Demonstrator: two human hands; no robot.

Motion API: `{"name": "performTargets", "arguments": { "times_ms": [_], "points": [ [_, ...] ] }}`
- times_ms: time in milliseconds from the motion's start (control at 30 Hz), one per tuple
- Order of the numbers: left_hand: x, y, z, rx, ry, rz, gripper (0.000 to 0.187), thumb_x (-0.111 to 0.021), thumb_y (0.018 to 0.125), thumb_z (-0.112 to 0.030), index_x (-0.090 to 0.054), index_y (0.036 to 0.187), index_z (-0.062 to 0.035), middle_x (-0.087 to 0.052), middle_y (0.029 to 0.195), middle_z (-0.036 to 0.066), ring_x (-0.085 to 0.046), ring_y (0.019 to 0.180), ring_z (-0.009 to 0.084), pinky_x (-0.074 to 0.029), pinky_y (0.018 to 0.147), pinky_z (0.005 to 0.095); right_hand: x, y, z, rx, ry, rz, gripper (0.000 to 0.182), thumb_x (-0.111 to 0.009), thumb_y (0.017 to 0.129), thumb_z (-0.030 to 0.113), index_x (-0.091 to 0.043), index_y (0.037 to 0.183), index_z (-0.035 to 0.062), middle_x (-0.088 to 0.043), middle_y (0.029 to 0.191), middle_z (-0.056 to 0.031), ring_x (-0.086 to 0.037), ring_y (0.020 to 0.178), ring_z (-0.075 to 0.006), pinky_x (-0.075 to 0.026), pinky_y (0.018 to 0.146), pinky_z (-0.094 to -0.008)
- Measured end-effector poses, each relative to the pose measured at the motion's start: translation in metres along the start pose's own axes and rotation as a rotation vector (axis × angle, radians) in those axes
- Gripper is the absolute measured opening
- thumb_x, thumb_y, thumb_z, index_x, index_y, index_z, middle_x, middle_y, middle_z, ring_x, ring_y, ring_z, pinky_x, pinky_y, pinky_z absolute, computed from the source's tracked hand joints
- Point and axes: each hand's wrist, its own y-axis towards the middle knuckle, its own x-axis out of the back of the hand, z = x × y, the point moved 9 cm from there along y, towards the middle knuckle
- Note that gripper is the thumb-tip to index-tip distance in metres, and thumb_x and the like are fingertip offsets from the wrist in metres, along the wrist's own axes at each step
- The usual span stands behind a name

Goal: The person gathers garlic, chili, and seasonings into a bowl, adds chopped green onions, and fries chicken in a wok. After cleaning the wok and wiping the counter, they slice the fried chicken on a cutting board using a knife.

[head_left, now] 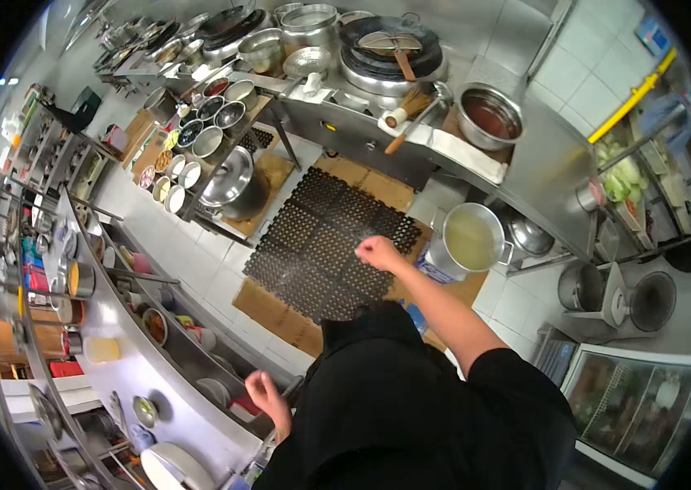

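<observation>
My right hand (378, 252) is held out over the black rubber floor mat (321, 237), its fingers curled in and nothing visible in them. Right of it, a large metal pot (469, 237) of yellowish liquid stands low near the cooking range. My left hand (267, 400) hangs at my side beside the edge of the steel counter (174, 371), fingers loosely bent and a little apart. No object shows in that hand. Flattened cardboard (280, 317) lies under the mat.
A wok (370, 49) with a strainer sits on the range ahead, near a bowl of dark red liquid (490, 117) and a ladle (419, 118). Several condiment containers (209, 141) and a lidded stockpot (229, 177) stand left. A glass-topped cabinet (639, 408) is at the lower right.
</observation>
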Motion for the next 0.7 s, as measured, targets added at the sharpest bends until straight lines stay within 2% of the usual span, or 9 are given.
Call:
{"name": "performTargets", "arguments": {
  "times_ms": [100,200,300,367,400,433,567,633,700],
  "points": [
    [-0.089,0.09,-0.112,-0.012,0.027,0.237,0.012,-0.058,0.098,-0.01,-0.056,0.106,-0.0013,-0.056,0.094,0.002,-0.051,0.086,0.0088,-0.041,0.078,0.0236,0.003,0.115,-0.004,-0.235,0.679,-0.072,0.019,-0.067,0.093,0.02,-0.068,0.104,0.0043,-0.071,0.092,-0.0066,-0.069,0.077,-0.0162,-0.058,0.064,-0.0319],
    [-0.113,0.167,-0.128,-0.044,0.115,0.221,0.014,-0.058,0.099,-0.01,-0.056,0.109,-0.001,-0.057,0.095,0.002,-0.052,0.084,0.0085,-0.042,0.076,0.0225,0.032,0.241,-0.054,-0.29,1.181,-0.403,0.023,-0.062,0.093,0.011,-0.062,0.115,0.0029,-0.068,0.098,-0.01,-0.07,0.085,-0.0246,-0.06,0.07,-0.0401],
    [-0.1,0.211,-0.07,0.055,0.17,0.217,0.013,-0.058,0.1,-0.015,-0.056,0.102,-0.0022,-0.052,0.084,-0.002,-0.044,0.072,0.0064,-0.036,0.062,0.022,0.051,0.345,-0.149,-0.38,1.55,-0.805,0.046,-0.067,0.087,0.001,-0.047,0.128,0.0024,-0.06,0.112,-0.015,-0.063,0.103,-0.0308,-0.059,0.086,-0.0518],
    [-0.082,0.204,-0.022,0.21,0.294,0.128,0.014,-0.06,0.099,-0.016,-0.054,0.094,-0.0041,-0.051,0.079,-0.002,-0.043,0.068,0.0063,-0.037,0.061,0.0219,0.075,0.372,-0.184,-0.456,1.558,-1.071,0.051,-0.069,0.084,-0.001,-0.046,0.129,0.0089,-0.054,0.124,-0.0094,-0.057,0.109,-0.0283,-0.055,0.091,-0.0525],
    [-0.063,0.188,0.017,0.453,0.202,0.078,0.017,-0.062,0.097,-0.016,-0.052,0.09,-0.0054,-0.054,0.078,-0.001,-0.046,0.067,0.0083,-0.039,0.06,0.0242,0.085,0.381,-0.196,-0.492,1.5,-1.125,0.05,-0.068,0.086,0.0,-0.045,0.128,0.0108,-0.052,0.129,-0.0067,-0.056,0.113,-0.026,-0.055,0.088,-0.0503],
    [-0.046,0.162,0.049,0.704,0.338,0.119,0.019,-0.059,0.099,-0.02,-0.052,0.087,-0.0066,-0.056,0.077,0.0,-0.05,0.064,0.011,-0.042,0.059,0.0264,0.085,0.391,-0.214,-0.484,1.593,-1.293,0.057,-0.065,0.082,-0.007,-0.048,0.132,0.0143,-0.059,0.116,-0.0082,-0.061,0.1,-0.0269,-0.054,0.088,-0.0508],
    [-0.062,0.136,0.104,1.051,0.418,0.287,0.019,-0.056,0.1,-0.021,-0.053,0.091,-0.0052,-0.057,0.078,0.002,-0.052,0.065,0.0116,-0.043,0.059,0.0264,0.058,0.423,-0.304,-0.462,1.871,-1.186,0.028,-0.052,0.099,0.018,-0.052,0.127,0.0146,-0.064,0.101,-0.0101,-0.064,0.074,-0.0257,-0.059,0.073,-0.0407],
    [-0.081,0.166,0.114,1.083,0.412,0.334,0.02,-0.054,0.101,-0.022,-0.054,0.092,-0.0044,-0.058,0.079,0.002,-0.053,0.066,0.0119,-0.044,0.059,0.0265,0.039,0.435,-0.328,-0.15,2.133,-0.708,0.02,-0.052,0.1,0.025,-0.059,0.107,0.0084,-0.065,0.092,-0.0082,-0.067,0.082,-0.0234,-0.059,0.076,-0.0344],
    [-0.095,0.202,0.122,1.088,0.404,0.37,0.021,-0.053,0.102,-0.023,-0.055,0.094,-0.0037,-0.059,0.079,0.003,-0.054,0.066,0.0122,-0.044,0.06,0.0265,0.044,0.41,-0.296,-0.478,2.064,-0.86,0.021,-0.051,0.101,0.027,-0.061,0.105,0.0081,-0.066,0.09,-0.0073,-0.067,0.079,-0.0232,-0.058,0.075,-0.0366]
  ]
}}
